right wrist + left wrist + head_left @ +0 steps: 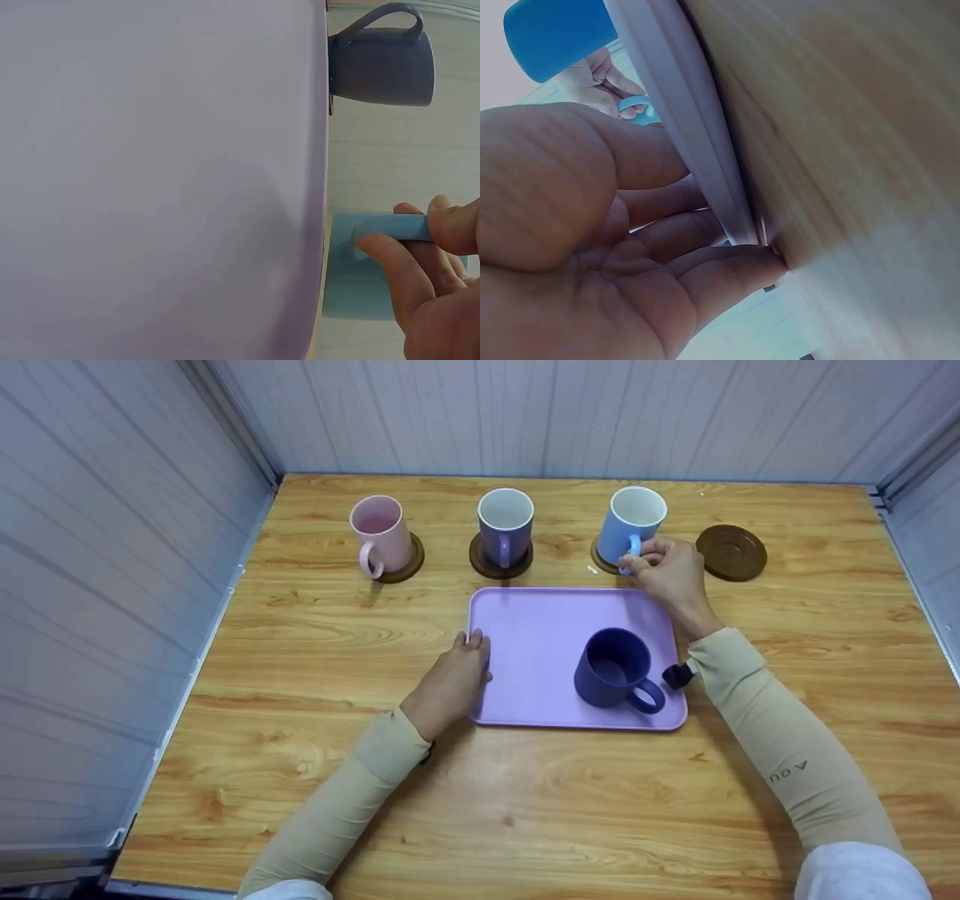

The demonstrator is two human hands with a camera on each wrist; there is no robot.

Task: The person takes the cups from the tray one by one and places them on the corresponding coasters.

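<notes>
My right hand (671, 577) pinches the handle of a light blue mug (619, 536), white inside, which stands upright at a brown coaster (598, 556). In the right wrist view, thumb and fingers close round that handle (401, 226). My left hand (452, 679) rests at the left edge of a purple tray (525, 660), fingers fairly straight. The left wrist view has its fingers (724, 281) against the tray's rim (682, 112), one fingertip touching the table. A dark blue mug (611, 667) stands on the tray's right half, handle toward the lower right.
A pink mug (382, 536) and a purple mug (506, 536) stand on brown coasters along the back left and middle. Another coaster (731, 553) lies bare at the right. Pale walls (487, 416) border the wooden table (300, 660). A small white scrap (592, 570) lies near the light blue mug.
</notes>
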